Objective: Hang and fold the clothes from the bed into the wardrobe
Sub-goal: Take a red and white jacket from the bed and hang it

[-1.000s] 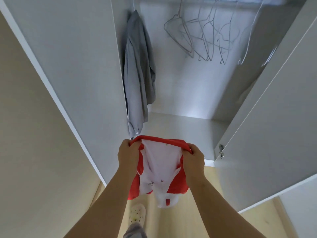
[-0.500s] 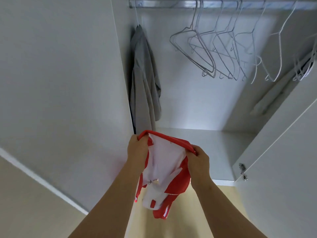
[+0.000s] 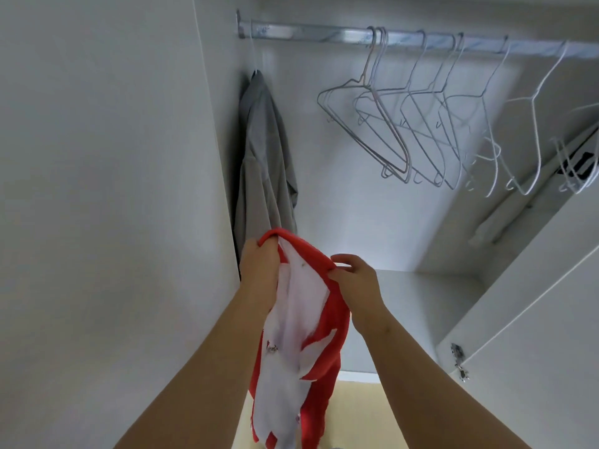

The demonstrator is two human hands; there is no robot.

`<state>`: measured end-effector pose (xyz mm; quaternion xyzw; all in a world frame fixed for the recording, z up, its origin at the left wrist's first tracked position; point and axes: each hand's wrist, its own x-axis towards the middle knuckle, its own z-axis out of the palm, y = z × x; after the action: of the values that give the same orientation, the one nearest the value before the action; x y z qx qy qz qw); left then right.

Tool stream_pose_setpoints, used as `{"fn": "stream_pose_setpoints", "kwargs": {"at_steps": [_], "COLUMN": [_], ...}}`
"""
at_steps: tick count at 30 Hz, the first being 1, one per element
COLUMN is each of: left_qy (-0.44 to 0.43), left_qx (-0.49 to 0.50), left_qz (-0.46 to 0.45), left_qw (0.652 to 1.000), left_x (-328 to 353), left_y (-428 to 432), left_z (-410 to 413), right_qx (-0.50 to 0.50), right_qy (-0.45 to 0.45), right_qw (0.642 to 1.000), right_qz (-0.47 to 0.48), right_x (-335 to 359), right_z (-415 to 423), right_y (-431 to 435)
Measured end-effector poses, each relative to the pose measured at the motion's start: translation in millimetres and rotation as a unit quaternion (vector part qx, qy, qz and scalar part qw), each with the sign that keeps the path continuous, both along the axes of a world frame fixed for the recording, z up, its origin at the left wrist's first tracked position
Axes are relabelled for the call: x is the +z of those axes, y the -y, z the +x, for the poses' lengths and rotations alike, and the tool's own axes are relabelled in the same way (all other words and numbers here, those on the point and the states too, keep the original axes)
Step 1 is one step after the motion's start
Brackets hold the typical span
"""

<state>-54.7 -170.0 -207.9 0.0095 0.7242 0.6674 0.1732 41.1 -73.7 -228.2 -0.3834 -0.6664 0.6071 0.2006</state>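
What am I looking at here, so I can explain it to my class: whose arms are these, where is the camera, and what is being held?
There is no machine: these are a person's two bare arms. Every picture comes from one wide-angle camera worn on the person's head, so the arms reach in from the bottom edge. The person faces an open wardrobe. The left hand grips the red band of a red and white garment, and the right hand seems to pinch the band's other end; the rest hangs down. Inside, a grey shirt hangs at the left end of a metal rail, with bare wire hangers further right.
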Motion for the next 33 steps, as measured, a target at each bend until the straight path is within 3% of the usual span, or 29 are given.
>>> {"fn": "stream_pose_setpoints", "kwargs": {"at_steps": [5,9,11,13,16,18,21,27,31,33], "left_qy": [-0.042,-0.02,-0.031,-0.045,0.005,0.015,-0.019,-0.028,-0.013,-0.009], "left_qx": [-0.005,0.023,0.021,0.035,0.048,0.075,0.099,0.154,0.181,0.182], "left_qz": [0.016,-0.035,-0.061,-0.06,-0.066,-0.068,0.004,0.033,0.043,0.046], "left_qw": [0.999,0.999,0.997,0.997,0.997,0.995,0.995,0.987,0.983,0.982], "left_x": [28,49,56,62,74,78,72,72,72,74], "left_y": [-49,-91,-105,-126,-148,-162,-174,-184,-186,-189], "left_z": [-25,-48,-58,-72,-93,-102,-110,-119,-120,-121], "right_qx": [-0.005,-0.02,-0.037,-0.055,-0.075,-0.063,-0.032,-0.01,0.014,0.027], "right_qy": [-0.048,-0.046,-0.02,0.006,0.06,0.094,0.12,0.104,0.136,0.141], "right_qw": [0.998,0.987,0.958,0.906,0.847,0.833,0.825,0.846,0.823,0.84], "right_qz": [0.032,0.155,0.285,0.42,0.523,0.541,0.551,0.522,0.551,0.523], "right_x": [33,56,66,81,100,104,102,96,92,90], "right_z": [-36,-60,-66,-77,-96,-107,-117,-133,-139,-140], "right_y": [-52,-100,-122,-157,-197,-219,-238,-255,-259,-261]}}
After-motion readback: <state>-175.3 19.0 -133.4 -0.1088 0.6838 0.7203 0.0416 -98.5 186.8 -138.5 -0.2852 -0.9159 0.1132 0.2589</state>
